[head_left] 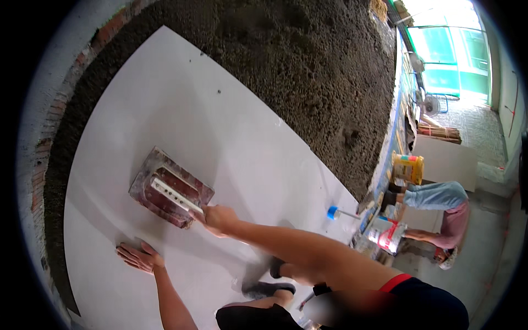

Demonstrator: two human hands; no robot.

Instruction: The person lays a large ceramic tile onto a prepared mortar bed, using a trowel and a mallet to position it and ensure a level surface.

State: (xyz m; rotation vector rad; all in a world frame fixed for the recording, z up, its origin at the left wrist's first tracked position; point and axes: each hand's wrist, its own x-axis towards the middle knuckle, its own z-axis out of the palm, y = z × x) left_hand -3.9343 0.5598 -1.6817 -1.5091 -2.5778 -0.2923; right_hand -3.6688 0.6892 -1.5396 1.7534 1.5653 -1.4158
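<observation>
A large pale tile (258, 159) lies over dark, crumbly mortar. My right hand (220, 220) grips the end of the pale, holed handle of a rectangular float (184, 195). The float's worn, red-brown body is over the tile; whether it presses flat cannot be told. Close by, toward the lower left, my left hand (138, 257) lies flat on the tile with its fingers stretched out and holds nothing. My feet in dark footwear (269, 289) are on the tile near the lower edge.
Rough mortar (297, 71) spreads beyond the tile, and a brick-edged wall (44, 148) curves along the left. A blue-headed tool (334, 213) is at the tile's right edge. Another person (448, 214) bends over a white bucket (386, 234), near a yellow bucket (408, 168).
</observation>
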